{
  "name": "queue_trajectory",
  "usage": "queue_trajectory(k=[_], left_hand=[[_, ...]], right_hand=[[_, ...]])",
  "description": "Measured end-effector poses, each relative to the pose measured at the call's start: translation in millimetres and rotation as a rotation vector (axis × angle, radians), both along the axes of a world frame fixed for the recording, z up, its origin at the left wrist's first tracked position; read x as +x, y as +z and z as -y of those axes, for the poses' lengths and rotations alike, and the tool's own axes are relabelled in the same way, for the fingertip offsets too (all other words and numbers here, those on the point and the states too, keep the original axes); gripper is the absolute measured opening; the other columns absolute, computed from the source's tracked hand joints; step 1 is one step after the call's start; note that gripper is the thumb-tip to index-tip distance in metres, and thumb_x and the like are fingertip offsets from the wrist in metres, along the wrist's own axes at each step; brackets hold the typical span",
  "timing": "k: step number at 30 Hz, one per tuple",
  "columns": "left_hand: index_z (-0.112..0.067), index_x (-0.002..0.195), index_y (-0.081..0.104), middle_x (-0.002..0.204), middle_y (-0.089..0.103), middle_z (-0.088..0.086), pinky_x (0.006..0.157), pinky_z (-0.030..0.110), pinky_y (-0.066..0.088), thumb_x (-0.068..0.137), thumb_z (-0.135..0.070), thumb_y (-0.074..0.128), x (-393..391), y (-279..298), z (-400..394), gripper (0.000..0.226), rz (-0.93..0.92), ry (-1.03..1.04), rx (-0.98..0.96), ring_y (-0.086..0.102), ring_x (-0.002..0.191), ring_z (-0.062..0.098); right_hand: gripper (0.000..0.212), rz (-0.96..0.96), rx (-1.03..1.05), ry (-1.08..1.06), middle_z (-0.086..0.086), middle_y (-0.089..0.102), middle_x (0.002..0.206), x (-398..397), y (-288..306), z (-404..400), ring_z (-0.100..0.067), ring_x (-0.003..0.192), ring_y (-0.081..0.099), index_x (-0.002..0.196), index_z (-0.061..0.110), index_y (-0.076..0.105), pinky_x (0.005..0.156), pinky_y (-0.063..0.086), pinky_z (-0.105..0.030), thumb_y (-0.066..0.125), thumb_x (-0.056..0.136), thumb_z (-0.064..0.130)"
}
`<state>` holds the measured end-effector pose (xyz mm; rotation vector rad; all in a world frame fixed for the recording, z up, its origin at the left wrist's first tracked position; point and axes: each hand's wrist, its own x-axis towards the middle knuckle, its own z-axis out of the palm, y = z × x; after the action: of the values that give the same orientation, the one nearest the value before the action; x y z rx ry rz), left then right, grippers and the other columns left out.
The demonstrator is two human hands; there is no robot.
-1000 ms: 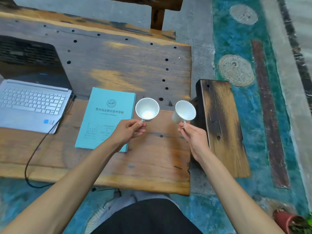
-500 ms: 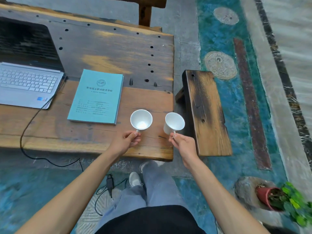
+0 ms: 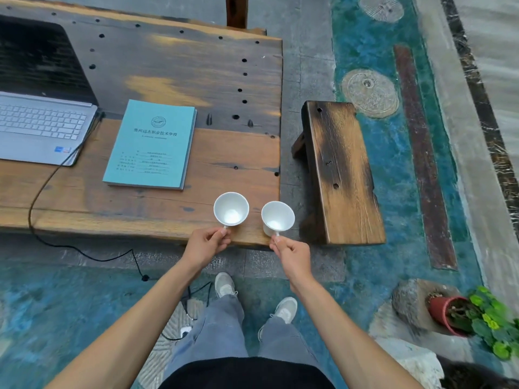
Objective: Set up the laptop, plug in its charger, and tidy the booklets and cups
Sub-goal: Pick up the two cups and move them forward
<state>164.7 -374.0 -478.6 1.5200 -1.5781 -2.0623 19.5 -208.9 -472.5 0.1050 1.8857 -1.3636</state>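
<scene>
Two empty white cups are held by their handles over the near right corner of the wooden table (image 3: 174, 68). My left hand (image 3: 206, 244) pinches the handle of the left cup (image 3: 231, 209). My right hand (image 3: 292, 252) pinches the handle of the right cup (image 3: 277, 219), which tilts slightly. I cannot tell whether the cups touch the wood. A teal booklet (image 3: 151, 146) lies flat on the table left of the cups. An open silver laptop (image 3: 39, 122) stands at the far left, and a black charger cable (image 3: 50, 189) runs from its right side over the table edge to the floor.
A low wooden bench (image 3: 341, 175) stands right of the table. My feet in grey shoes (image 3: 224, 284) stand on the floor below the table edge. A red flowerpot with a green plant (image 3: 460, 318) sits by a rock at the lower right. More cable lies by my left foot.
Both hands have drawn the cups back toward me, from beside the booklet to the table's near right corner. The view has pulled back and tilted down, showing my legs and the floor.
</scene>
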Motion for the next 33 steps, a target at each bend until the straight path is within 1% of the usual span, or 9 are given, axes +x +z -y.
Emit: queue_trajectory(k=[4, 8, 13, 15, 18, 20, 24, 27, 33], left_hand=[[0.0, 0.11, 0.072, 0.098, 0.074, 0.015, 0.076, 0.016, 0.059, 0.101, -0.01, 0.058, -3, -2, 3, 0.02, 0.001, 0.03, 0.004, 0.069, 0.086, 0.016], [-0.001, 0.111, 0.072, 0.097, 0.074, 0.011, 0.077, 0.017, 0.059, 0.101, -0.011, 0.058, -2, -9, -2, 0.02, -0.002, 0.062, 0.021, 0.069, 0.088, 0.015], [0.0, 0.112, 0.072, 0.093, 0.074, 0.008, 0.074, 0.014, 0.059, 0.101, -0.009, 0.057, -3, -14, 1, 0.02, 0.003, 0.085, 0.031, 0.069, 0.085, 0.013], [-0.001, 0.112, 0.072, 0.092, 0.075, 0.005, 0.074, 0.014, 0.059, 0.101, -0.009, 0.058, -2, -17, 0, 0.02, 0.005, 0.093, 0.031, 0.07, 0.085, 0.013], [-0.004, 0.112, 0.073, 0.093, 0.076, 0.002, 0.078, 0.017, 0.059, 0.1, -0.01, 0.059, 2, -20, 0, 0.02, 0.014, 0.081, 0.02, 0.071, 0.087, 0.013], [-0.006, 0.11, 0.074, 0.091, 0.077, -0.001, 0.079, 0.019, 0.058, 0.1, -0.011, 0.059, 5, -23, 0, 0.019, 0.023, 0.067, 0.002, 0.072, 0.086, 0.012], [-0.01, 0.109, 0.075, 0.09, 0.079, -0.006, 0.079, 0.02, 0.059, 0.099, -0.013, 0.061, 12, -27, -1, 0.018, 0.022, 0.081, 0.028, 0.073, 0.085, 0.007], [-0.012, 0.109, 0.076, 0.093, 0.08, -0.002, 0.078, 0.02, 0.06, 0.098, -0.013, 0.062, 15, -29, -2, 0.017, 0.005, 0.103, 0.084, 0.074, 0.086, 0.008], [-0.009, 0.11, 0.075, 0.098, 0.08, 0.005, 0.084, 0.028, 0.06, 0.098, -0.013, 0.063, 15, -28, 1, 0.018, 0.003, 0.1, 0.13, 0.074, 0.087, 0.013]], right_hand=[[0.022, -0.006, 0.004, -0.002, 0.011, 0.076, 0.095, 1, -1, 7, -0.003, 0.092, 0.074, 0.116, 0.003, 0.074, 0.088, 0.056, -0.018, 0.067, 0.098, 0.013], [0.021, -0.001, 0.011, 0.011, 0.005, 0.075, 0.105, 4, -7, 9, -0.006, 0.095, 0.074, 0.116, 0.004, 0.074, 0.096, 0.057, -0.029, 0.066, 0.098, 0.013], [0.027, 0.01, -0.01, -0.017, -0.006, 0.073, 0.12, 9, -11, 14, -0.004, 0.1, 0.071, 0.124, 0.002, 0.07, 0.084, 0.055, -0.013, 0.064, 0.099, 0.012], [0.028, 0.019, -0.015, -0.021, -0.008, 0.073, 0.122, 12, -12, 15, -0.005, 0.101, 0.07, 0.125, 0.001, 0.069, 0.083, 0.055, -0.012, 0.064, 0.099, 0.011], [0.018, 0.036, -0.003, -0.004, -0.004, 0.074, 0.115, 16, -13, 15, -0.01, 0.106, 0.07, 0.11, 0.01, 0.077, 0.096, 0.056, -0.025, 0.063, 0.099, 0.009], [0.017, 0.045, 0.003, 0.008, 0.0, 0.075, 0.11, 18, -16, 16, -0.011, 0.107, 0.07, 0.101, 0.015, 0.079, 0.098, 0.055, -0.029, 0.064, 0.099, 0.009], [0.026, 0.053, 0.001, 0.003, -0.001, 0.075, 0.11, 18, -22, 17, -0.008, 0.101, 0.072, 0.123, 0.001, 0.07, 0.089, 0.056, -0.017, 0.065, 0.098, 0.009], [0.027, 0.039, 0.008, 0.008, -0.008, 0.074, 0.119, 18, -25, 18, -0.005, 0.097, 0.071, 0.122, 0.002, 0.07, 0.087, 0.057, -0.016, 0.066, 0.097, 0.01], [0.027, 0.055, -0.041, 0.007, -0.012, 0.074, 0.12, 17, -27, 19, -0.012, 0.102, 0.073, 0.121, 0.001, 0.071, 0.087, 0.059, -0.021, 0.069, 0.096, 0.012]])
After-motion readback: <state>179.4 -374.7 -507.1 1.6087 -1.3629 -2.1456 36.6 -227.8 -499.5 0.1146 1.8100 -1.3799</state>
